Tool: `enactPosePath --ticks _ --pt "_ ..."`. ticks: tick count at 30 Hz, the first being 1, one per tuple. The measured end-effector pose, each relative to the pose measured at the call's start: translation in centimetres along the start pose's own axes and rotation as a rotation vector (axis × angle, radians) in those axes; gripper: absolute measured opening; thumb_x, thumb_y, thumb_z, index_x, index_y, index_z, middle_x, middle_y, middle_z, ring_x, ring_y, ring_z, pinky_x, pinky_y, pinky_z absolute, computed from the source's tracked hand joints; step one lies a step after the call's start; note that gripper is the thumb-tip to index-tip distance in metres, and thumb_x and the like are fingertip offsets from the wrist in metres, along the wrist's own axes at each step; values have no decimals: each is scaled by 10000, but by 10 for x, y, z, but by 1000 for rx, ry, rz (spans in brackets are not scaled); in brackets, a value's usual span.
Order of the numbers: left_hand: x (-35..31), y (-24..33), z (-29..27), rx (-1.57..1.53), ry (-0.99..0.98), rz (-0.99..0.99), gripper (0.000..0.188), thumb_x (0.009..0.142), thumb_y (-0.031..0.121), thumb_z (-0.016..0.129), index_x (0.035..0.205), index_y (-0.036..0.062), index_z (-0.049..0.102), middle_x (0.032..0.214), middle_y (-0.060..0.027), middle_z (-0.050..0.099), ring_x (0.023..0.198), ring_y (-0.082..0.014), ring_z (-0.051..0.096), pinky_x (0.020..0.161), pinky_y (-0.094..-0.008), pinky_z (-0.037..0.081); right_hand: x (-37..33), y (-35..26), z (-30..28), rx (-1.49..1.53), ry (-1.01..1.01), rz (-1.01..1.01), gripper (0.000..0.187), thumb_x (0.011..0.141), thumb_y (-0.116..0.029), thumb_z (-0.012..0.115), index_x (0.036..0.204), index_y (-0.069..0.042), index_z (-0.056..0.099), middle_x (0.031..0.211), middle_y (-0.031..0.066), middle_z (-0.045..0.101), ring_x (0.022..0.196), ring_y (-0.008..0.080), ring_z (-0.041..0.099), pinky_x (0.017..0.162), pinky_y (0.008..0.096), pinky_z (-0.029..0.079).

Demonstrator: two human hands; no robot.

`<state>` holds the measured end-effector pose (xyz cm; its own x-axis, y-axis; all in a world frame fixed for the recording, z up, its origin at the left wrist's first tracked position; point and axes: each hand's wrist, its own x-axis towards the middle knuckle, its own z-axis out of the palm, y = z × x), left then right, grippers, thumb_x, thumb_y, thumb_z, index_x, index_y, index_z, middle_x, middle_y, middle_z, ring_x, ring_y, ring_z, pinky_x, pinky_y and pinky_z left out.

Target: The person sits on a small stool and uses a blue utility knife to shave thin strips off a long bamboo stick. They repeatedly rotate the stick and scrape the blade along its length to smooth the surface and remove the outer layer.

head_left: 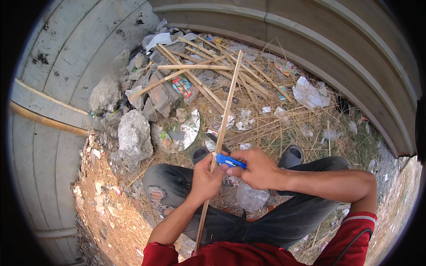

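Note:
A long, thin strip of pale wood (226,111) runs from the far middle of the view down past my lap. My left hand (206,179) is closed around it near its middle. In my right hand (262,169) is a blue box cutter (230,161), its tip end against the strip just beyond my left fingers. The blade is too small to make out clearly. A dark flat strip (217,140) lies just beyond my hands, partly hidden behind the wood.
Several wooden sticks (195,66) lie heaped ahead, over dry grass and litter. Grey rocks (134,135) are piled at the left. A pale panel wall (49,164) stands left, a ribbed metal wall (328,53) far right. A clear plastic bag (251,196) lies between my legs.

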<state>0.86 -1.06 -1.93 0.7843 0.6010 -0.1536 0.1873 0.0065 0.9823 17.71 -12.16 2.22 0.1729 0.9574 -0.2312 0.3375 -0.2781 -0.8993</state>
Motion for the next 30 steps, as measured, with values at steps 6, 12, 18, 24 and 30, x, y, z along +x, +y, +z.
enactPosePath --ticks 6,12,18,24,30 --pt "5 8 9 -36 96 -36 192 1010 136 629 1134 -10 634 856 26 636 758 -22 521 650 -211 416 6 9 18 84 239 -77 288 896 -249 753 1052 -19 677 698 133 643 603 188 621 587 376 474" --pt "3 23 -1 -124 11 -119 248 1014 203 642 1166 7 633 752 80 531 668 10 433 564 -195 309 21 -11 -32 719 406 98 309 941 -308 692 991 -26 577 635 68 571 482 222 573 636 450 523" --pt "-1 23 -18 -345 -97 -127 355 1015 270 642 1249 10 587 648 94 491 495 10 395 453 -198 268 -43 -65 -95 1327 -322 -602 172 919 -141 643 869 -55 504 470 -5 382 369 138 425 960 562 460" --pt "-2 17 -14 -275 -117 -47 480 1013 386 613 1258 -18 532 551 84 386 409 -11 315 393 -222 222 -62 -96 -86 1559 -903 -738 214 889 -29 665 758 12 501 516 24 335 410 151 399 946 792 226" --pt "2 24 -17 -302 -117 -88 372 1004 285 660 1252 18 586 662 101 478 521 15 388 473 -191 264 -93 -105 -89 1646 -621 -592 252 912 -78 559 726 -17 401 483 36 242 367 165 294 554 612 366"
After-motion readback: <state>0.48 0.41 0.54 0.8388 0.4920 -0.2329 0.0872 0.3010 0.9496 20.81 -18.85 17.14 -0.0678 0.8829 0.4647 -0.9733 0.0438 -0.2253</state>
